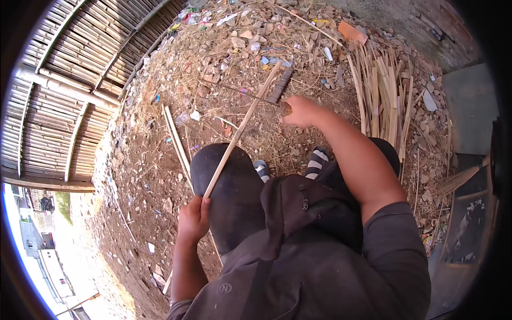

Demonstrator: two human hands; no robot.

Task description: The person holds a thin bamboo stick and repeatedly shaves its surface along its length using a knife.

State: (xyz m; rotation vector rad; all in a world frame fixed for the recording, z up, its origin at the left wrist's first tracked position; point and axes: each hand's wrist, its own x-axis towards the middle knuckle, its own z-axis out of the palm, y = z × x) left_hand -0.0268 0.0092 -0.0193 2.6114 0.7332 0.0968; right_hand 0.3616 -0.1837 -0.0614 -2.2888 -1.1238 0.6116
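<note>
Littered dirt (144, 176) surrounds you; your left hand (193, 220) pinches one end of a pale, slim strip (241, 129), slanting forward-right over your left knee (221, 160); your right hand (303, 111) clenches a knife (237, 90).

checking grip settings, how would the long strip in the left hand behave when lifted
Likely fairly stiff: the strip runs straight beyond the left hand. Probably light for its length, being so slender.
</note>
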